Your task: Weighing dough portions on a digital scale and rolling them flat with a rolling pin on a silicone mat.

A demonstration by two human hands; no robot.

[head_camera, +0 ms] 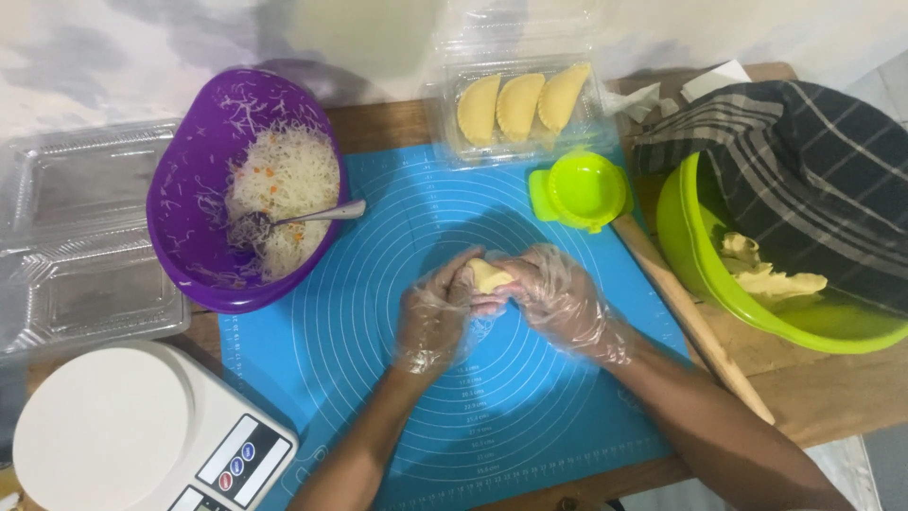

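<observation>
left hand (430,317) and right hand (558,298) in clear plastic gloves, fingers of both closed around small pale yellow dough piece (488,275), seemingly pinching it, above blue silicone mat (378,378)

Quick count: three folded pastries (518,106), two bowls (189,189), one spoon (312,216), one scale (142,435), one rolling pin (695,326), one green press (582,189).

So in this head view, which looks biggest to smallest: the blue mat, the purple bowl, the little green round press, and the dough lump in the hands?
1. Blue mat
2. Purple bowl
3. Green round press
4. Dough lump, partly hidden by the gloved left hand and right hand, so its full size is unsure, though it looks clearly smallest.
</observation>
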